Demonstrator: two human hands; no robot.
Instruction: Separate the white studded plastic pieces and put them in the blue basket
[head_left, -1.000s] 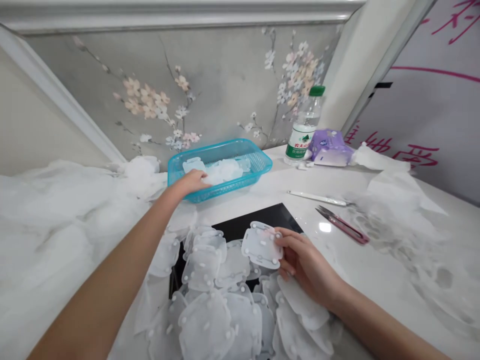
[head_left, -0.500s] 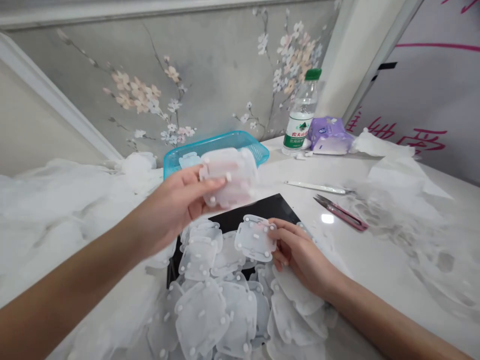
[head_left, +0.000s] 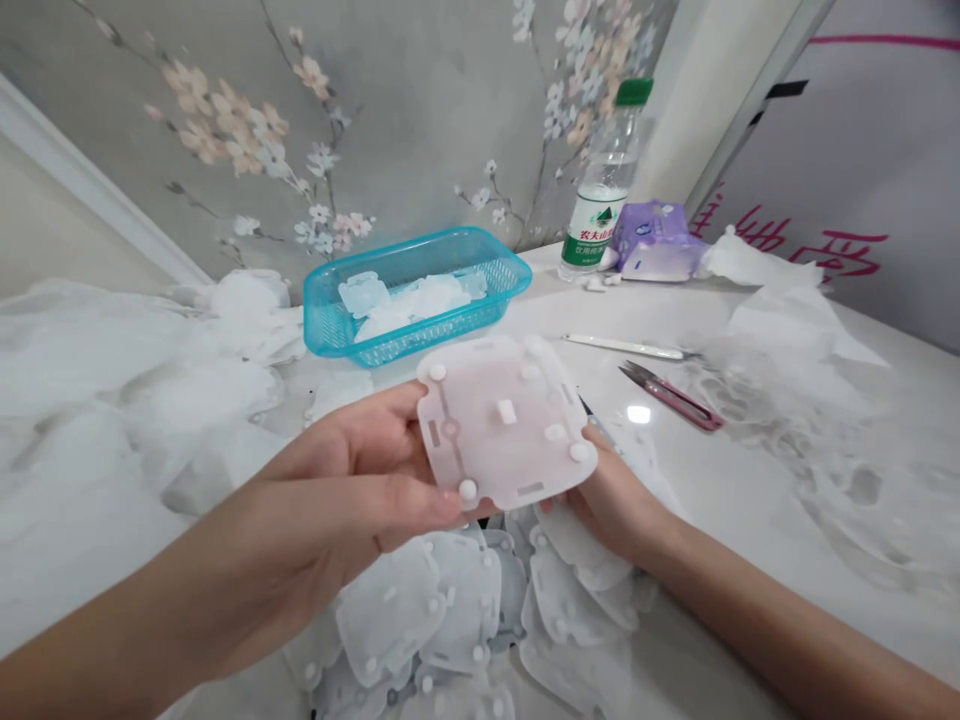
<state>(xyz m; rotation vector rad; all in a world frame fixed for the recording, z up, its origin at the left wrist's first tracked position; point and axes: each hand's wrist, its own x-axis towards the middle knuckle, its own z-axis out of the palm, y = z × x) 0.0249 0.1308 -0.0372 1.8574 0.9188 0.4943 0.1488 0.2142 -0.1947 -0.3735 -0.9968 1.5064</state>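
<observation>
My left hand grips a translucent white sheet piece by its left edge, thumb at the lower left corner. The piece is roughly square with rounded corners, small slots, white round dots and a small white block in its middle. Behind its right side is my right hand; its fingers are mostly hidden, so I cannot tell what they hold. A loose heap of similar sheet pieces lies below both hands, over a dark board that is largely covered.
A blue basket with several white pieces stands at the back. A water bottle and a purple tissue pack are behind right. Pink thread snips and a white pen-like tool lie right. White sheets pile up left.
My left hand has brought its sheet piece down and nearer, in front of my right hand. The view has tilted down, and the blue basket shows more fully.
</observation>
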